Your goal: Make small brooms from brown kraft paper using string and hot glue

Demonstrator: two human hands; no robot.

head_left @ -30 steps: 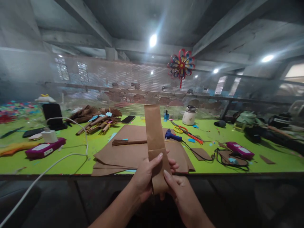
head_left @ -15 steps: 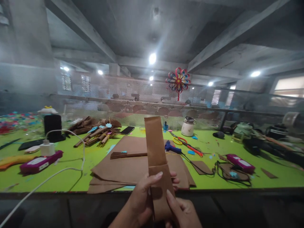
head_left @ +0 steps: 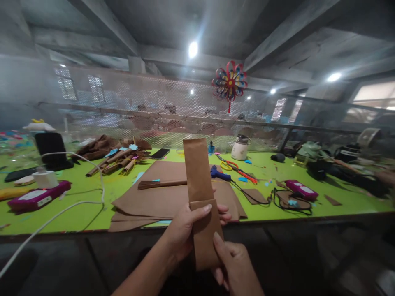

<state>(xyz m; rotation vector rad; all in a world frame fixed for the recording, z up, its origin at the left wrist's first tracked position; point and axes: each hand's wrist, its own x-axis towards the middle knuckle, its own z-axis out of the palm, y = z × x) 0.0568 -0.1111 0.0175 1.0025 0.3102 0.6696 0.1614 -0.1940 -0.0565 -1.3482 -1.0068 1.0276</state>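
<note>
Both hands hold a long strip of brown paper [head_left: 197, 172] upright in front of me, its lower end folded up. My left hand [head_left: 185, 232] pinches the fold, thumb across the front. My right hand [head_left: 233, 267] grips the strip's bottom edge, thumb on the paper. Behind the strip a stack of brown paper sheets [head_left: 160, 201] lies on the green table [head_left: 92, 193], with a folded brown stick [head_left: 162, 183] on top.
A blue glue gun [head_left: 219, 174], scissors [head_left: 228, 165] and a white jar [head_left: 240, 149] lie beyond the sheets. Rolled paper pieces [head_left: 117, 158] and a phone [head_left: 159, 153] sit at back left. A white cable [head_left: 61, 209], charger and magenta boxes [head_left: 38, 196] are at left; cords at right.
The view tilted up and came back down, drifting slightly. My hands kept hold of the strip; the left thumb stays on the fold and the right hand sits a little lower on it.
</note>
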